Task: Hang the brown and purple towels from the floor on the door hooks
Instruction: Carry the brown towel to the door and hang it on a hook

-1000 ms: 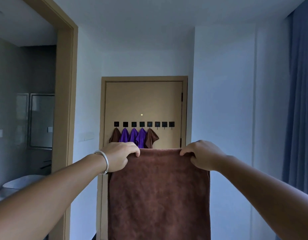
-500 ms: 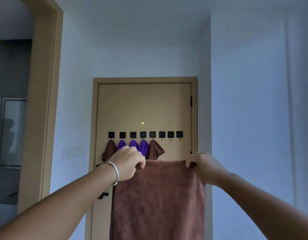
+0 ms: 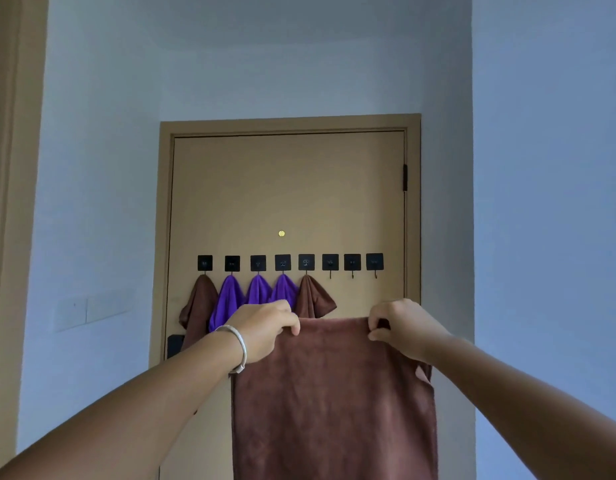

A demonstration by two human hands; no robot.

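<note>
Filling the far end of the hall, the door [image 3: 285,188] stands beyond the grip, and it sets the first risk: judged from here, it is still out of arm's reach, so a lift started too early would drop cloth short of the hooks.

Hanging straight down from the grip is the brown towel [image 3: 334,403], its top edge stretched flat between the two hands and its lower end out of view. That width is the main trouble. A flat, taut edge has no bunched point or loop to catch on a small hook, so it would likely slide off unless one hand gathers a corner first. Letting go of one side to do that could let the whole weight swing and pull free of the other pinch.

Above and left of the grip, five hung towels [image 3: 256,296], brown at the ends and purple between, already fill the left hooks. Cloth carried in too far left could brush them and knock one loose.

The left hand [image 3: 265,329], wearing a bracelet [image 3: 238,344], has its fingers curled over the edge, pinching the towel's left corner. The right hand [image 3: 401,327] pinches the right corner likewise, thumb beneath.

Above and just right of the grip are three free hooks [image 3: 352,268]. They are small and thin, so a thick fold may not seat, and a hard downward tug might strain the square mounts.
</note>
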